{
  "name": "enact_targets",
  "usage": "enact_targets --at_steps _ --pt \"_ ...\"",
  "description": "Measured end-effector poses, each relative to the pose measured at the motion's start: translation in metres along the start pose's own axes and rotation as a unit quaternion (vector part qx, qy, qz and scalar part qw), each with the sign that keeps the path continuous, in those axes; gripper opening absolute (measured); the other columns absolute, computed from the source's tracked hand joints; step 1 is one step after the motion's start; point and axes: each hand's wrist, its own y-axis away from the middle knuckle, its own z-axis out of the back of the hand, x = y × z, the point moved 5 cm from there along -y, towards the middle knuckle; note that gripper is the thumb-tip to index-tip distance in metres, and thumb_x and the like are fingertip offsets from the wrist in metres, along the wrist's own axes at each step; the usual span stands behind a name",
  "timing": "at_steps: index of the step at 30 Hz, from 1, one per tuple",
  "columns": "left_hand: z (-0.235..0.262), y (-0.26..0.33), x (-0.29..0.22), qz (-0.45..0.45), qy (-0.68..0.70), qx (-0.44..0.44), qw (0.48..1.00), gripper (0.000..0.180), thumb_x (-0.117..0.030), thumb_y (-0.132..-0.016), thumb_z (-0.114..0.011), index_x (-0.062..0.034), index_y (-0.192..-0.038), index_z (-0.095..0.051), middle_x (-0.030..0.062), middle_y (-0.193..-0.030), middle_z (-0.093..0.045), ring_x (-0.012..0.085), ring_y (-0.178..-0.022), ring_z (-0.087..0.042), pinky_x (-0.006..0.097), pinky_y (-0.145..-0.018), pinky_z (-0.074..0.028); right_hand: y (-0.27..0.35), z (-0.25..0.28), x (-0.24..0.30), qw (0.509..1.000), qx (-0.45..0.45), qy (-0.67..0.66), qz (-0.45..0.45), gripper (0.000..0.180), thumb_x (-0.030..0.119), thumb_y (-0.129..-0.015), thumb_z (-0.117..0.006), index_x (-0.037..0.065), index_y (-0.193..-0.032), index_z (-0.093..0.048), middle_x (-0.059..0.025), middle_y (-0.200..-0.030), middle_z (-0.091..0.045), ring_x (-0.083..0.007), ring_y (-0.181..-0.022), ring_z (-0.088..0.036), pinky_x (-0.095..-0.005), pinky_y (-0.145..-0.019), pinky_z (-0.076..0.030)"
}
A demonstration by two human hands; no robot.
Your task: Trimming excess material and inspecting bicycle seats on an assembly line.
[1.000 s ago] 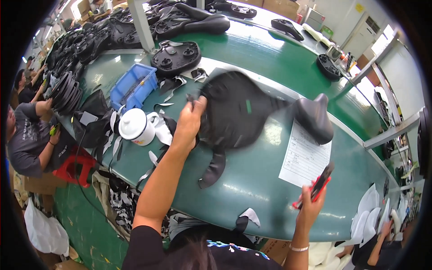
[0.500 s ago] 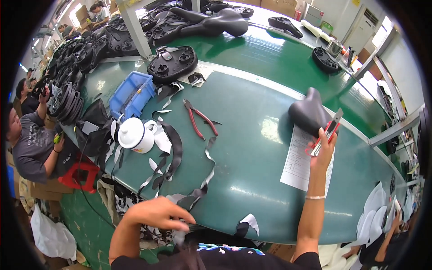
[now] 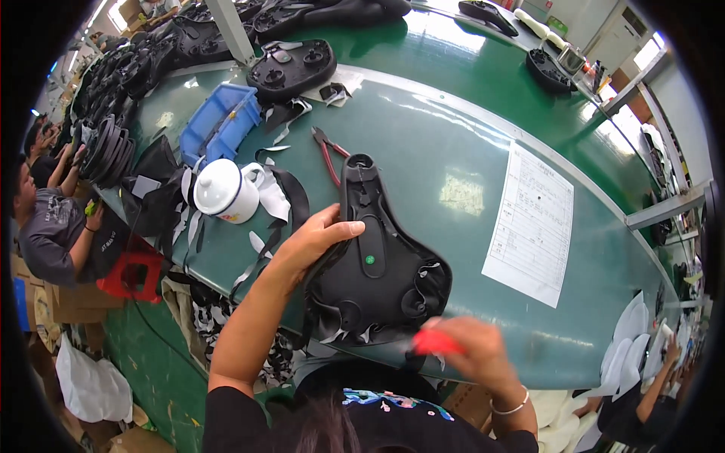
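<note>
Saddle: black bicycle saddle (image 3: pixel 389 302), underside up at the near edge of the green table (image 3: pixel 411 166), nose pointing away; wrinkled cover edge (image 3: pixel 436 278) turned in along the rim.
Left hand (image 3: pixel 321 238): clamped on the saddle's side, thumb over the underside.
Right hand (image 3: pixel 479 351): apart from the left, wrapped around a red-handled tool (image 3: pixel 439 342) near the rear corner; blur hides the blade.
Change: left hand, empty half a second ago, now steadies the saddle; the printed sheet (image 3: pixel 532 226) lies uncovered – the rim apparently sits within tool reach.
Nippers (image 3: pixel 328 157): beside the nose, unheld.
</note>
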Motion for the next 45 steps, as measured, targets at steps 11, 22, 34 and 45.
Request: enact_targets --at_steps 11,22,34,45 --pt "-0.035 -0.007 -0.047 -0.046 -0.182 0.072 0.98 0.045 -0.023 -0.075 -0.067 0.0051 -0.108 -0.055 0.0097 -0.096 -0.061 0.0139 -0.083 -0.058 0.027 -0.075 -0.048 -0.02 0.058 -0.021 0.933 0.054 0.354 -0.041 0.055 0.007 -0.082 -0.056 0.028 -0.133 -0.049 -0.006 -0.066 -0.048 -0.0206 -0.051 -0.049 -0.034 -0.044 -0.04" --pt "-0.007 0.064 -0.005 -0.136 -0.093 -0.17 0.972 0.041 -0.024 -0.076 -0.067 0.004 -0.105 -0.055 0.0054 -0.089 -0.059 0.0111 -0.078 -0.054 0.026 -0.071 -0.046 0.064 -0.036 0.02 0.949 -0.11 0.027 -0.295 0.059 0.002 -0.084 -0.059 0.008 -0.138 -0.037 -0.021 -0.104 -0.063 -0.0407 -0.081 -0.064 -0.042 -0.066 -0.053" --pt "0.018 0.101 0.038 -0.232 -0.078 -0.312 0.918 0.058 -0.014 -0.075 -0.07 0.0017 -0.121 -0.04 0.0092 -0.105 -0.051 0.0176 -0.091 -0.05 0.032 -0.086 -0.042 -0.046 0.012 -0.044 0.906 -0.206 -0.232 -0.288 0.043 0.001 -0.08 -0.063 0.001 -0.121 -0.05 -0.006 -0.089 -0.061 -0.0092 -0.061 -0.055 -0.0202 -0.056 -0.044" --pt "-0.095 0.042 -0.018 -0.416 -0.662 -0.01 0.623 0.007 -0.016 -0.075 -0.06 -0.0103 -0.071 -0.058 0.0042 -0.083 -0.059 0.02 -0.08 -0.052 0.036 -0.07 -0.031 -0.026 0.008 0.009 0.937 -0.192 -0.223 -0.188 0.047 0.012 -0.078 -0.073 0.003 -0.119 -0.052 -0.0059 -0.085 -0.063 -0.0119 -0.069 -0.06 -0.0243 -0.061 -0.048"
